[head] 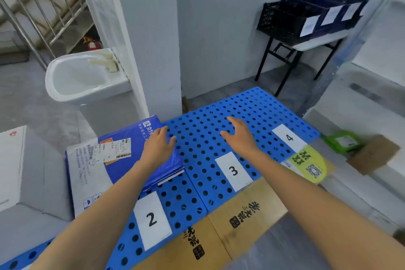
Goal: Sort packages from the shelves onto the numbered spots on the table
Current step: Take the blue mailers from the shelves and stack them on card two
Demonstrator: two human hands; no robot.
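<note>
White box (pixel 11 166) is seen far left, on a grey surface; white sink (pixel 83 76) is mounted behind it, beside the white pillar. Blue-and-white package (pixel 114 160) is laid flat on the left part of the blue perforated table (pixel 197 138), shipping label up; its near right corner is found just behind the label 2 (pixel 152 219); whether its left side overhangs the table edge cannot be told. Left hand (pixel 158 146) is rested flat on the package's right end; fingers are kept straight and spread, thumb is stuck out toward the right over the holes; nothing is gripped or pinched, the package is only pressed from above. Right hand (pixel 240 136) is held over bare table, behind the label 3 (pixel 233 171); fingers are spread and loosely extended, nothing is held; contact with the table cannot be told. Both hands are kept apart, with bare holes between them. Label 4 (pixel 289 137) is fixed further right, near the table's right edge. Printed cardboard boxes (pixel 247 215) are seen under the table's near edge; a yellow sticker (pixel 309 164) with a QR code is shown on one by label 4. Green package (pixel 341 142) and brown box (pixel 372 153) are laid on the shelf to the right. Black crates (pixel 306 15) with white paper tags are stacked on a small folding table at the back right.
</note>
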